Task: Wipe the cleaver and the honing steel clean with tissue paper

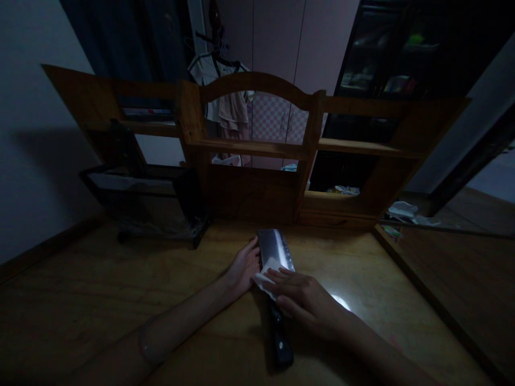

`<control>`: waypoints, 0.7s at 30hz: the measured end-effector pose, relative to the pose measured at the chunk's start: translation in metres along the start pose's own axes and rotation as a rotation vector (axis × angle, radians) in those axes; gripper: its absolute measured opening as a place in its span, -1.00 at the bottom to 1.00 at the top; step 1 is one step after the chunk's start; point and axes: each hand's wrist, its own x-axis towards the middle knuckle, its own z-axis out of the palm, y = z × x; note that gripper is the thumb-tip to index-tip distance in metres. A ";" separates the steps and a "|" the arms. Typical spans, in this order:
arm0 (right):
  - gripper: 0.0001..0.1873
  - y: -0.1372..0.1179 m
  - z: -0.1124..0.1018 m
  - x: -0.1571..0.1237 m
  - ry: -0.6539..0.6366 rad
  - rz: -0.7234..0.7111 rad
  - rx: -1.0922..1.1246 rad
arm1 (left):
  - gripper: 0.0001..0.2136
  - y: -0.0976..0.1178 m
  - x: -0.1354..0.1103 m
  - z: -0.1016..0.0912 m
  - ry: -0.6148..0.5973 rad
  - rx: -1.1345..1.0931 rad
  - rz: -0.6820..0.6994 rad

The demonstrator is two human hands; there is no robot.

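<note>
A cleaver lies flat on the wooden desk, its steel blade (pixel 276 246) pointing away from me and its black handle (pixel 280 338) toward me. My left hand (pixel 242 266) rests beside the blade's left edge, fingers extended and touching it. My right hand (pixel 303 297) lies over the base of the blade, fingers stretched flat and pressing a small white tissue (pixel 266 273) onto the steel.
A wooden shelf unit (pixel 257 150) stands at the back of the desk (pixel 120 300). A dark wire rack (pixel 140 198) sits at the back left. Crumpled papers (pixel 406 212) lie at the right. The room is dim.
</note>
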 end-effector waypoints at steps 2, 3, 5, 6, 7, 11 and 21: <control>-0.53 0.003 0.001 -0.001 0.009 0.007 0.000 | -0.57 0.000 0.000 0.000 0.010 0.007 0.002; -0.54 0.005 0.001 -0.002 0.016 0.018 -0.001 | -0.57 0.000 0.000 -0.001 0.013 0.008 0.007; -0.58 0.009 0.003 -0.003 0.030 0.039 -0.006 | -0.58 0.000 0.001 -0.002 0.001 -0.002 0.016; -0.59 0.010 0.003 -0.004 0.035 0.047 -0.009 | -0.59 0.000 0.002 -0.003 -0.005 -0.010 0.020; -0.59 0.012 0.004 -0.004 0.043 0.052 -0.014 | -0.60 -0.001 0.002 -0.003 -0.010 -0.019 0.024; -0.58 0.013 0.004 -0.006 0.069 0.085 -0.058 | -0.63 0.000 0.002 -0.002 -0.013 -0.043 0.033; -0.52 0.027 0.008 -0.011 0.071 0.266 -0.383 | -0.56 0.000 0.000 -0.001 -0.063 -0.043 0.015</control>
